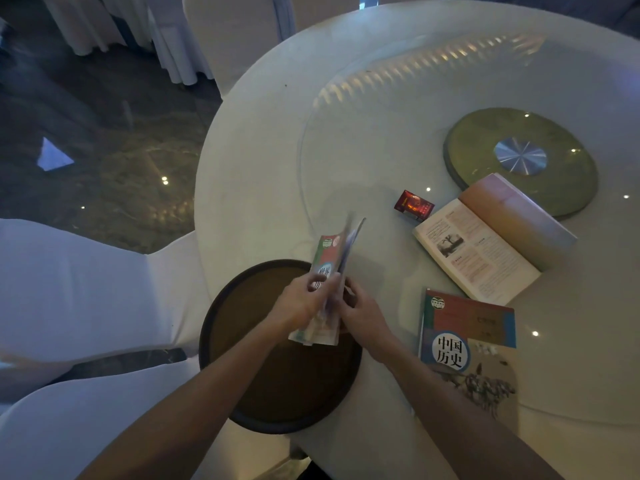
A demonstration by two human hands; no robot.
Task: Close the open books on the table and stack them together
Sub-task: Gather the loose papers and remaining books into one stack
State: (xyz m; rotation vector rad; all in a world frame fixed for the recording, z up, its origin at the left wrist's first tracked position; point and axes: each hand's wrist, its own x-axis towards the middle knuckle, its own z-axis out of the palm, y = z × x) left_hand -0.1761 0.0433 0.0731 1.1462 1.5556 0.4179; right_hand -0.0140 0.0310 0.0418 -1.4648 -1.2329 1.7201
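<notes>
Both hands hold a thin textbook [329, 258] on edge above the round dark tray [277, 393]; its covers are nearly together and its far end is blurred. My left hand [301, 299] grips the left cover and my right hand [360, 313] grips the right side. A closed history textbook [467, 344] lies flat on the table to the right of my right forearm. Farther right, an open book [485, 244] lies with its pages up, one cover raised.
The round table [263, 161] has a white cloth and a glass turntable with a green hub [519, 157]. A small red box [414, 204] sits by the open book. White-covered chairs [86, 282] stand at the left, over dark floor.
</notes>
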